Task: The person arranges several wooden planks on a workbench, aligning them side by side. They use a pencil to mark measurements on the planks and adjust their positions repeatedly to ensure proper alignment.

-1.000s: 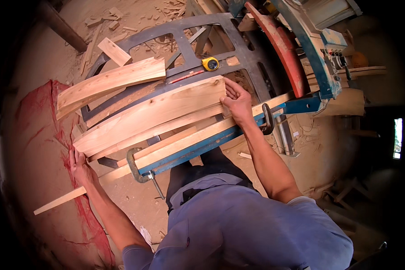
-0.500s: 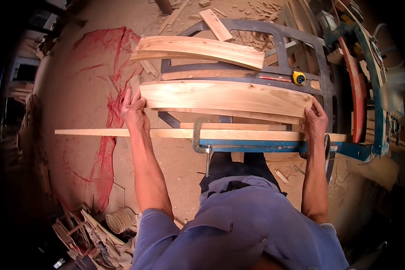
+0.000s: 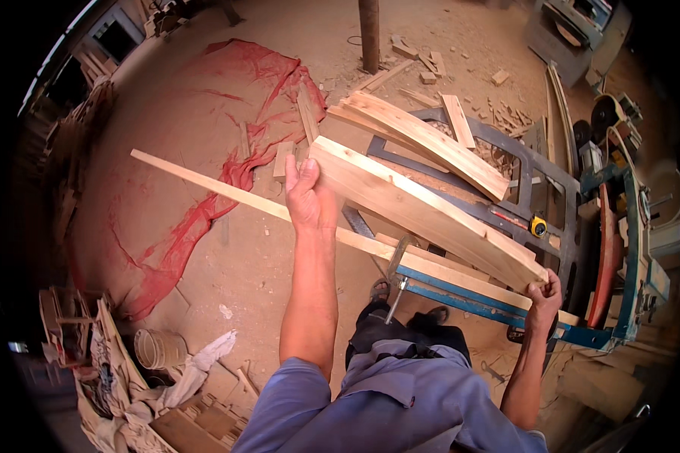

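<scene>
Past the blue metal rail [image 3: 461, 299] with a long, narrow, pale wooden strip [image 3: 196, 179] clamped along it, the left hand [image 3: 304, 195] and right hand [image 3: 545, 296] pinch opposite ends of a thick pale wooden board [image 3: 423, 210] over the grey metal-framed table [image 3: 571, 198], where a yellow-and-black tape measure [image 3: 537, 226] lies near long pale wooden planks [image 3: 431, 142].

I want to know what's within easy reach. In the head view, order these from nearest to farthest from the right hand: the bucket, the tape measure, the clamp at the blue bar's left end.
1. Tape measure: just beyond the right hand.
2. Clamp: to the hand's left.
3. Bucket: far left, lower in the picture.
</scene>
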The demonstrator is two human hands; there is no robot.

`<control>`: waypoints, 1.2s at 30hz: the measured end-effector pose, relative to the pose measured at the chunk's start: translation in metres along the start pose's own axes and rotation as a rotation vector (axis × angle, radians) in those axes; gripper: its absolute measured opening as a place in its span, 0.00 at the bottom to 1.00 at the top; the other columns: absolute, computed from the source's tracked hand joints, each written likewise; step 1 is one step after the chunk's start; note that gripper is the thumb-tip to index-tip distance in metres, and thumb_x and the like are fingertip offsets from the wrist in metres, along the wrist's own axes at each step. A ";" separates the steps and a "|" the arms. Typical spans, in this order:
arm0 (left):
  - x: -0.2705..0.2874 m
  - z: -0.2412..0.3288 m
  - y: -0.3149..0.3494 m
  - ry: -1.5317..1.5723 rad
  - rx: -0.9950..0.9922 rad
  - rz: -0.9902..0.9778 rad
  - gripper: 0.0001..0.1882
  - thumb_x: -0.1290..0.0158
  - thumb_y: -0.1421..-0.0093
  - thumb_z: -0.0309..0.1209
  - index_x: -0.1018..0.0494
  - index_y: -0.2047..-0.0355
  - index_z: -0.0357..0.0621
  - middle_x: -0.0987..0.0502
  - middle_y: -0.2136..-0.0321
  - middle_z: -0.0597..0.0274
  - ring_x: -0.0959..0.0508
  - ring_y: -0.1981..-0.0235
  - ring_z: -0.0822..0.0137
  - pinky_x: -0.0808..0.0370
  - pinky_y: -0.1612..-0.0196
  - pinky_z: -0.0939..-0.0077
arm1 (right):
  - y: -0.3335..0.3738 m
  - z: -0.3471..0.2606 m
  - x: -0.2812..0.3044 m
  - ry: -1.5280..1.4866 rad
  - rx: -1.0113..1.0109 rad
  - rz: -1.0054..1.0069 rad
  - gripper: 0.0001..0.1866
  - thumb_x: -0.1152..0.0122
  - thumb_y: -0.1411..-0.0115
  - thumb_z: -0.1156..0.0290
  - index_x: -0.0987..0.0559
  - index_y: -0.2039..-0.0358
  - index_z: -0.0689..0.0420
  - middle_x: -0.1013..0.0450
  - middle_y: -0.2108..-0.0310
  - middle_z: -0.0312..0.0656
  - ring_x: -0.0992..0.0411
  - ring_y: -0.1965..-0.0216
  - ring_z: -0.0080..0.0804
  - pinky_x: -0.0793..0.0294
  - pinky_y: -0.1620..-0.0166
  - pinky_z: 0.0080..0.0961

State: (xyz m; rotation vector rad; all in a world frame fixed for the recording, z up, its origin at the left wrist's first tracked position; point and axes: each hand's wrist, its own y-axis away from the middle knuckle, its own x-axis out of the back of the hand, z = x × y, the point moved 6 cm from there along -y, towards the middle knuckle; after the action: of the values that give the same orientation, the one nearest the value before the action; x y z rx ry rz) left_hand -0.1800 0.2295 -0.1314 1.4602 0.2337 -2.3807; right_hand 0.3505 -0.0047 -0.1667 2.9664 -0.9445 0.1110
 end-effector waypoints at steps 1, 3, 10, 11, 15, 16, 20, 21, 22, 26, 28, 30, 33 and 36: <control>-0.016 0.000 0.016 -0.050 -0.046 0.098 0.42 0.47 0.31 0.24 0.57 0.24 0.35 0.27 0.45 0.45 0.26 0.41 0.53 0.36 0.29 0.51 | 0.010 -0.004 0.000 0.084 -0.006 0.013 0.26 0.33 0.46 0.84 0.26 0.46 0.62 0.24 0.55 0.36 0.25 0.57 0.24 0.27 0.47 0.22; -0.014 0.006 0.025 0.122 -0.017 0.009 0.30 0.51 0.27 0.32 0.44 0.30 0.34 0.26 0.47 0.47 0.25 0.43 0.51 0.34 0.32 0.50 | 0.026 -0.017 -0.009 0.190 0.123 -0.010 0.24 0.34 0.47 0.87 0.28 0.51 0.59 0.26 0.54 0.38 0.27 0.52 0.27 0.30 0.43 0.25; -0.046 0.027 0.104 0.020 -0.010 0.031 0.39 0.66 0.26 0.63 0.33 0.41 0.35 0.25 0.48 0.45 0.24 0.47 0.44 0.30 0.39 0.47 | 0.068 -0.035 0.007 0.424 0.646 0.089 0.20 0.35 0.44 0.87 0.34 0.58 0.56 0.32 0.51 0.43 0.33 0.48 0.33 0.35 0.39 0.29; -0.046 0.030 0.118 0.018 -0.039 0.079 0.39 0.67 0.26 0.63 0.34 0.40 0.35 0.25 0.48 0.45 0.24 0.48 0.44 0.30 0.39 0.47 | 0.075 -0.036 0.010 0.381 0.650 0.107 0.19 0.35 0.43 0.86 0.33 0.56 0.57 0.32 0.49 0.44 0.32 0.46 0.34 0.35 0.38 0.29; -0.041 0.042 0.160 0.055 -0.129 -0.060 0.46 0.60 0.33 0.70 0.33 0.38 0.36 0.25 0.44 0.43 0.25 0.45 0.43 0.29 0.38 0.42 | 0.087 -0.030 0.015 0.293 0.229 0.117 0.34 0.40 0.45 0.88 0.29 0.37 0.61 0.30 0.39 0.46 0.31 0.39 0.34 0.34 0.37 0.25; -0.045 0.048 0.172 0.069 -0.159 -0.102 0.48 0.58 0.35 0.72 0.33 0.38 0.36 0.25 0.45 0.43 0.25 0.46 0.43 0.29 0.39 0.41 | 0.092 -0.028 0.016 0.229 0.161 0.045 0.36 0.40 0.47 0.88 0.30 0.35 0.61 0.30 0.39 0.46 0.30 0.40 0.33 0.34 0.37 0.25; -0.041 0.076 0.194 0.166 -0.193 -0.344 0.46 0.52 0.37 0.70 0.33 0.35 0.44 0.22 0.47 0.40 0.23 0.48 0.43 0.27 0.40 0.43 | 0.115 -0.030 0.010 -0.141 -0.111 -0.320 0.51 0.39 0.56 0.84 0.41 0.27 0.66 0.33 0.34 0.45 0.32 0.35 0.36 0.36 0.32 0.29; -0.047 0.082 0.196 0.223 -0.140 -0.503 0.49 0.48 0.41 0.73 0.32 0.34 0.45 0.24 0.45 0.39 0.23 0.48 0.42 0.28 0.39 0.43 | 0.119 -0.029 0.008 -0.283 -0.126 -0.404 0.51 0.39 0.54 0.83 0.43 0.26 0.67 0.33 0.34 0.46 0.33 0.34 0.37 0.36 0.32 0.30; -0.051 0.090 0.203 0.195 -0.144 -0.485 0.51 0.44 0.44 0.72 0.33 0.35 0.43 0.25 0.45 0.39 0.24 0.47 0.42 0.29 0.38 0.44 | 0.121 -0.028 0.009 -0.421 -0.139 -0.478 0.51 0.38 0.53 0.82 0.44 0.26 0.67 0.34 0.33 0.47 0.33 0.33 0.38 0.36 0.32 0.30; -0.068 0.082 0.228 0.251 -0.012 -0.516 0.53 0.36 0.49 0.68 0.35 0.35 0.41 0.28 0.41 0.39 0.27 0.43 0.43 0.32 0.34 0.45 | 0.125 -0.028 0.000 -0.557 -0.222 -0.471 0.56 0.33 0.54 0.79 0.50 0.25 0.69 0.40 0.29 0.50 0.41 0.27 0.39 0.47 0.26 0.32; -0.065 0.062 0.232 0.231 0.027 -0.523 0.54 0.37 0.47 0.67 0.37 0.31 0.45 0.31 0.37 0.37 0.28 0.40 0.39 0.36 0.31 0.43 | 0.125 -0.033 -0.007 -0.585 -0.216 -0.498 0.57 0.32 0.54 0.79 0.51 0.25 0.69 0.42 0.28 0.50 0.44 0.26 0.39 0.49 0.25 0.34; -0.075 0.042 0.238 0.237 0.056 -0.542 0.54 0.37 0.47 0.67 0.37 0.31 0.44 0.32 0.36 0.35 0.29 0.38 0.37 0.38 0.30 0.40 | 0.123 -0.043 -0.016 -0.578 -0.150 -0.507 0.57 0.32 0.53 0.79 0.51 0.25 0.69 0.43 0.28 0.51 0.45 0.26 0.40 0.50 0.25 0.35; -0.080 0.023 0.233 0.255 0.080 -0.529 0.54 0.38 0.47 0.68 0.36 0.31 0.43 0.33 0.35 0.34 0.30 0.37 0.36 0.39 0.30 0.37 | 0.118 -0.047 -0.020 -0.541 -0.080 -0.490 0.56 0.31 0.52 0.79 0.50 0.25 0.68 0.44 0.27 0.53 0.46 0.25 0.41 0.50 0.25 0.36; -0.074 0.012 0.226 0.233 0.088 -0.557 0.55 0.42 0.46 0.72 0.34 0.34 0.36 0.30 0.39 0.35 0.28 0.41 0.38 0.37 0.32 0.40 | 0.113 -0.043 -0.023 -0.509 -0.076 -0.465 0.56 0.30 0.52 0.79 0.49 0.25 0.66 0.44 0.27 0.53 0.46 0.25 0.42 0.50 0.25 0.36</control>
State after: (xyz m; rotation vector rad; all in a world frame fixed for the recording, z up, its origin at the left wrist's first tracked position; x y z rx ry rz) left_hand -0.0761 0.0305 -0.0525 1.9165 0.6800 -2.6529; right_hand 0.2637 -0.0814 -0.1254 3.0956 -0.2312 -0.6942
